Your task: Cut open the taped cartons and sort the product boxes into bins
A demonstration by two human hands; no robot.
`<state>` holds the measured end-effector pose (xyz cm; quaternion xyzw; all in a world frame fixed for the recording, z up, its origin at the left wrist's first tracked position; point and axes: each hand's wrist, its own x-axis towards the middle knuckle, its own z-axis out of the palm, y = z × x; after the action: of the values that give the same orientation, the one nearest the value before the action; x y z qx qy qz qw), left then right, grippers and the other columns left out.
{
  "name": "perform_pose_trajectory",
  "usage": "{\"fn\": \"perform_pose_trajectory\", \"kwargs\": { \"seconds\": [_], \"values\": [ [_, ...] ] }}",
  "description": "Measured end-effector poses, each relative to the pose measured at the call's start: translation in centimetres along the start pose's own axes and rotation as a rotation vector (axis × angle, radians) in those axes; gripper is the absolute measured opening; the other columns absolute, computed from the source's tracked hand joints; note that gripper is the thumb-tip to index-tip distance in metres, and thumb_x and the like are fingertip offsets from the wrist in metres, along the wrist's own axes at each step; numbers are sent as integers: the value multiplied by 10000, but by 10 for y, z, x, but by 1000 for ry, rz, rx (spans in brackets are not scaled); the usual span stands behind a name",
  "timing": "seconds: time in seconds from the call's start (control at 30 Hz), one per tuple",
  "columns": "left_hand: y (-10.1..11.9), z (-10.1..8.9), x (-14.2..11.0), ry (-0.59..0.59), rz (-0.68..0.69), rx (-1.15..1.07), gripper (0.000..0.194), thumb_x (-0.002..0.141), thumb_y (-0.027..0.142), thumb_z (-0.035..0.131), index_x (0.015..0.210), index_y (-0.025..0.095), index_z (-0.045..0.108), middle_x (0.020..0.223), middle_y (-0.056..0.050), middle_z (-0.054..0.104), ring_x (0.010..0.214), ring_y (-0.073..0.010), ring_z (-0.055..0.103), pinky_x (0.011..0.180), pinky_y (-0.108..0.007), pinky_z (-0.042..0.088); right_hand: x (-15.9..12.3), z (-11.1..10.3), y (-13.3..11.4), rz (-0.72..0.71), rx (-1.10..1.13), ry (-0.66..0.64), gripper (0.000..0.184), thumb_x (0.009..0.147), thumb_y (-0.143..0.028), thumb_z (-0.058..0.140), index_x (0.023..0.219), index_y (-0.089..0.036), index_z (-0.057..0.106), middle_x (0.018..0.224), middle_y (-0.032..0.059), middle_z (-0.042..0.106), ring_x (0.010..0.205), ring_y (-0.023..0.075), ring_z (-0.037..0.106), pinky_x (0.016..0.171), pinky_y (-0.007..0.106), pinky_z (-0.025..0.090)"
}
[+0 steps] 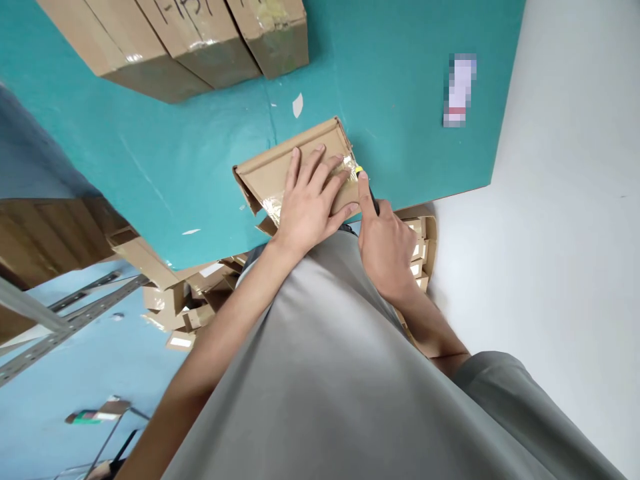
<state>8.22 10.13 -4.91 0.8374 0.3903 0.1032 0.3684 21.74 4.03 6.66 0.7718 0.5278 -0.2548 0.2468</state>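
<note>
A small cardboard box (pixel 265 172) lies at the front edge of the green table, with clear tape on its ends and an end flap hanging loose at its left. My left hand (pixel 313 197) rests flat on its top, fingers spread. In my right hand (pixel 385 243) is a box cutter (pixel 373 199) with a black body and a yellow tip. The index finger stretches along the cutter, and its tip meets the taped right edge of the box. Whether the blade is out is too small to tell.
Taped cardboard boxes (pixel 200 60) stand in a row at the back left of the green table (pixel 400 87). A blurred pale item (pixel 460 90) lies at the right. Below the table, small cartons (pixel 175 307) pile up near a metal rack (pixel 75 323). A white wall (pixel 560 200) borders the right side.
</note>
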Motion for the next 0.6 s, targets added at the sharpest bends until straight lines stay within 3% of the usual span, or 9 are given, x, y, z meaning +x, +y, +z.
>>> {"fn": "perform_pose_trajectory", "kwargs": {
  "seconds": [0.2, 0.37, 0.43, 0.6],
  "values": [
    [-5, 5, -2, 25, 49, -67, 718, 1026, 562, 718, 1678, 325, 532, 1792, -103, 505, 1794, -417, 204, 1463, -751, 32, 0, 2, -17, 46, -36, 33, 864, 1146, -268, 545, 1883, -349, 99, 1259, 158, 707, 985, 266, 740, 859, 363, 586],
    [-8, 14, -3, 77, 87, -104, 681, 1019, 548, 753, 1628, 297, 579, 1791, -101, 505, 1800, -404, 187, 1459, -770, -51, -12, 1, -25, 87, -130, 45, 905, 1136, -218, 547, 1883, -328, 48, 1182, 154, 726, 960, 269, 751, 828, 349, 574],
    [-10, 15, -2, 81, 96, -124, 671, 1030, 554, 729, 1622, 276, 581, 1799, -104, 494, 1803, -398, 174, 1460, -769, -65, -19, 4, -24, 127, -169, 31, 911, 1132, -199, 547, 1883, -323, 45, 1172, 159, 740, 940, 265, 755, 802, 342, 570],
    [-16, 14, 6, 76, 63, -176, 845, 931, 593, 754, 1694, 378, 464, 1825, -21, 454, 1807, -392, 107, 1467, -772, -66, -32, 15, -6, 276, -255, -42, 908, 1120, -162, 545, 1884, -309, 77, 1132, 165, 774, 866, 253, 761, 771, 350, 563]
  ]
}}
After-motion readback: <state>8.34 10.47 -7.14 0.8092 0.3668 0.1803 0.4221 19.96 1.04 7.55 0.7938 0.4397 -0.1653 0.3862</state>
